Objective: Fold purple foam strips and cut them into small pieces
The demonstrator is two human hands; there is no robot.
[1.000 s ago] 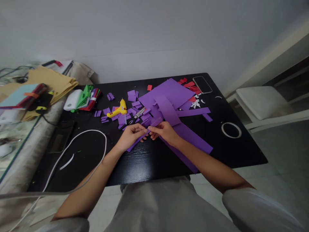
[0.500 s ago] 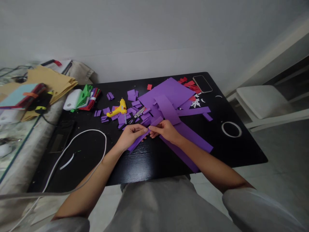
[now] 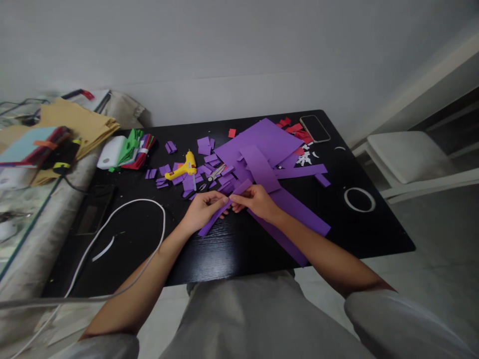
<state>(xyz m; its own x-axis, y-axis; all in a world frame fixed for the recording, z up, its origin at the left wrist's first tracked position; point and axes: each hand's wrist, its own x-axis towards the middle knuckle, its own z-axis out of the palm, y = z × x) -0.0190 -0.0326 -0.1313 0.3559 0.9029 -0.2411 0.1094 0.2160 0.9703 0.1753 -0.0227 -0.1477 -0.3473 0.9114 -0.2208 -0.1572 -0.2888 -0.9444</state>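
Note:
A narrow purple strip (image 3: 211,223), paper or thin foam, slants between my two hands near the middle of the table. My left hand (image 3: 205,208) pinches it from the left, thumb on top. From the other side, my right hand (image 3: 255,203) pinches the same strip, and the two thumb tips nearly meet. Just beyond my fingers lie scissors (image 3: 215,174) with dark handles, among many small purple pieces (image 3: 204,145). A yellow glue gun (image 3: 183,169) rests on those pieces. Large purple sheets (image 3: 262,139) spread behind and under my right forearm.
A phone (image 3: 315,128) lies at the back right beside red scraps (image 3: 295,128) and white scraps (image 3: 305,158). A white ring (image 3: 359,199) sits on the right. A white cable (image 3: 163,219) loops across my left forearm. Green and red bundles (image 3: 136,149) stand at the back left.
My hands stay nearly in place, both still on the purple strip. The strip's lower end has shifted slightly, and more of it shows below my left fingers.

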